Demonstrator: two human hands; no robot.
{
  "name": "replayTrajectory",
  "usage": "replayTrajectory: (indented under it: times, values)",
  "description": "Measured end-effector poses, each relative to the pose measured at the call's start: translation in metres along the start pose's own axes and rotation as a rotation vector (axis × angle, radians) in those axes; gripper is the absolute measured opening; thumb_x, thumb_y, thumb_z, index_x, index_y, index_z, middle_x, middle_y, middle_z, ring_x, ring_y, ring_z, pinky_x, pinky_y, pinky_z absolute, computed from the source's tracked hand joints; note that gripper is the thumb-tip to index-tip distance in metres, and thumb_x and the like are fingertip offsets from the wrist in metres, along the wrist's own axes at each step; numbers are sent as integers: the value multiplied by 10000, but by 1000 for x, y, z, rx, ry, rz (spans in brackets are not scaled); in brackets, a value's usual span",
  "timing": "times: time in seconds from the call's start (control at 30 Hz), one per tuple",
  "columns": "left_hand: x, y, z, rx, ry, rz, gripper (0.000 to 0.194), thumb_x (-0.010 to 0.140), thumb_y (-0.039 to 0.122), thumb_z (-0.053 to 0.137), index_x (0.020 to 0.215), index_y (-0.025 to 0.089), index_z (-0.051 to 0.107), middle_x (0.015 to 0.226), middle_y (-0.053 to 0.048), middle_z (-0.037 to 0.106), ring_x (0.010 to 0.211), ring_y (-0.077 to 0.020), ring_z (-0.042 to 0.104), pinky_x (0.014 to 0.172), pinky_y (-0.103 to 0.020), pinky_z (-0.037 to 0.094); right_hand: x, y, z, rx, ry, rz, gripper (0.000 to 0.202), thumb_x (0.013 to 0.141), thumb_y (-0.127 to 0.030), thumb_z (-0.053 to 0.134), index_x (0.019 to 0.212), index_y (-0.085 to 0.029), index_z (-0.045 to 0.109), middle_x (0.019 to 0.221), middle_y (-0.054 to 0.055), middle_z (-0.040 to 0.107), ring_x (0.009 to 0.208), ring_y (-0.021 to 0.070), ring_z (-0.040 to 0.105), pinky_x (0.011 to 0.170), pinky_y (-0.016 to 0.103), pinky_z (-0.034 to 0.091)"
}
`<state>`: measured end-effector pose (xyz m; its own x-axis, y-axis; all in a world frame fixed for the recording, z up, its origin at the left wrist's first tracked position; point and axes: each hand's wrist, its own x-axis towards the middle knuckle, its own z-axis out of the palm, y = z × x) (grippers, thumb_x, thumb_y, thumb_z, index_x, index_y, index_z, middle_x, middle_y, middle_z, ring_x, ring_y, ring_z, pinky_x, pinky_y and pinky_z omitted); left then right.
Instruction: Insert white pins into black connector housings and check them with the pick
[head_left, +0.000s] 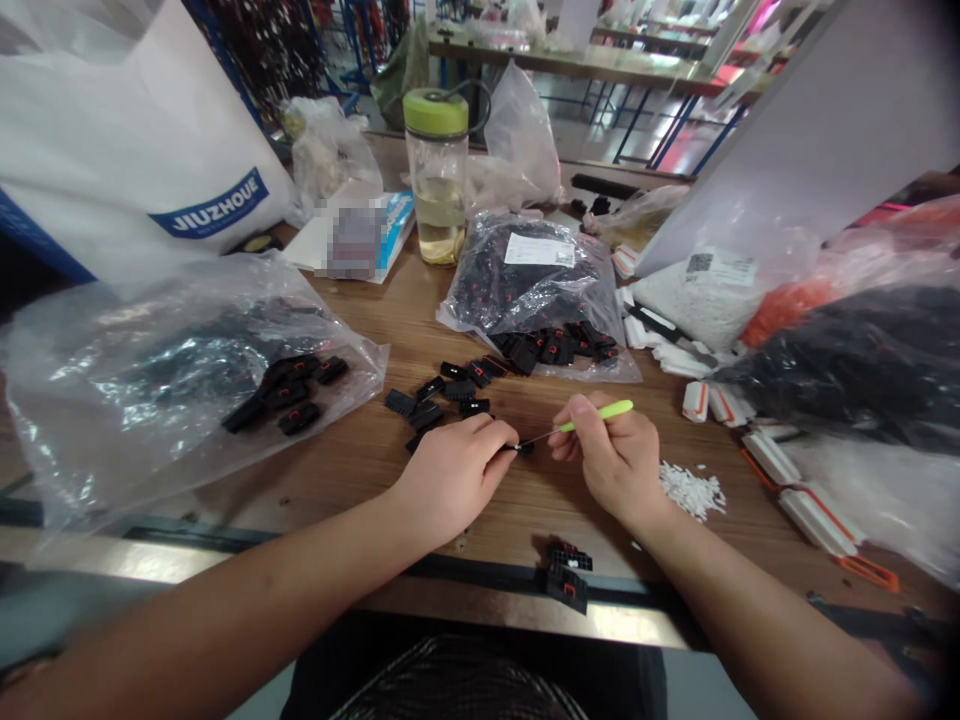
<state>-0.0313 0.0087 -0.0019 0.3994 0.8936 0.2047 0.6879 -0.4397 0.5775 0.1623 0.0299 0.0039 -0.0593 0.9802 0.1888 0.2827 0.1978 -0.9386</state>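
Observation:
My left hand (457,475) pinches a small black connector (526,447) against the wooden table (337,500). In my right hand (611,450) is a tool with a yellow-green handle (616,409); its thin metal tip points left and reaches the connector. Several loose black connectors (460,389) lie just beyond my left hand. A pile of small white pieces (691,491) sits right of my right wrist. Near the front edge, between my forearms, lie black connectors with red parts (566,588).
Clear bags of black connectors stand at left (180,350) and centre back (525,280). Behind are a bottle (436,180) with a green lid and a large white bag (135,130). White-and-orange parts (817,520) and more bags line the right side.

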Motion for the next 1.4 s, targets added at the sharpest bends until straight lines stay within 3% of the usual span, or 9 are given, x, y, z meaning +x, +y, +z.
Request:
replayTrajectory:
  times: [0.33, 0.5, 0.7, 0.8, 0.9, 0.97, 1.03, 1.17, 1.4]
  values:
    - [-2, 0, -1, 2, -28, 25, 119, 953, 169, 561, 996, 200, 668, 938, -24, 680, 824, -180, 675, 780, -332, 548, -8, -2, -5, -256, -122, -174, 320, 994, -364, 494, 779, -190, 654, 681, 21, 695, 583, 126, 682, 541, 219, 547]
    - [-2, 1, 0, 22, -23, 50, 138, 967, 177, 544, 1009, 203, 672, 946, -22, 681, 839, -175, 676, 797, -326, 550, -8, -2, -4, -178, -127, -126, 324, 982, -378, 515, 764, -187, 661, 679, 22, 688, 558, 121, 667, 520, 220, 544]
    - [-3, -1, -15, 278, -6, 57, 163, 932, 167, 525, 942, 196, 686, 881, -30, 685, 822, -200, 671, 703, -323, 538, 4, -2, -10, 118, 214, -48, 389, 945, -459, 546, 683, -191, 649, 553, 11, 637, 424, 121, 579, 403, 235, 484]
    - [-6, 1, -25, 422, 41, 1, 126, 884, 196, 556, 876, 189, 682, 926, -56, 678, 834, -233, 652, 578, -313, 488, 9, 0, -14, 137, 290, -67, 366, 936, -460, 560, 695, -202, 657, 553, 8, 634, 414, 118, 569, 399, 240, 473]
    - [-10, 12, -26, 282, 78, 97, 143, 883, 303, 595, 887, 191, 685, 1011, -68, 670, 876, -233, 630, 654, -346, 509, 11, 1, -16, 134, 344, -95, 359, 935, -466, 558, 697, -216, 659, 559, 10, 625, 428, 121, 575, 401, 249, 472]
    - [-12, 21, -21, 60, 9, 263, 201, 893, 372, 615, 946, 191, 686, 1023, -61, 673, 886, -208, 618, 774, -366, 523, 11, 0, -16, 104, 367, -114, 367, 935, -480, 551, 690, -227, 655, 559, 14, 619, 436, 129, 578, 400, 262, 473]
    - [-13, 28, -13, -119, -137, 379, 261, 914, 407, 620, 1056, 195, 675, 1059, -55, 678, 932, -190, 615, 851, -353, 519, 10, -2, -16, 79, 367, -122, 376, 938, -491, 540, 686, -235, 651, 561, 19, 622, 437, 134, 573, 402, 275, 472]
    - [-10, 30, 0, -169, -349, 395, 328, 928, 455, 623, 1156, 222, 660, 1045, -44, 687, 975, -200, 613, 827, -339, 520, 9, -4, -16, 56, 354, -147, 396, 948, -497, 524, 681, -229, 641, 569, 22, 633, 436, 132, 569, 408, 275, 469]
    - [-7, 20, 10, -69, -347, 357, 169, 987, 288, 544, 1074, 239, 680, 990, -26, 678, 946, -193, 611, 806, -328, 517, 10, -1, -17, 85, 335, -166, 368, 962, -426, 532, 707, -195, 660, 569, 15, 639, 441, 119, 586, 412, 245, 474]
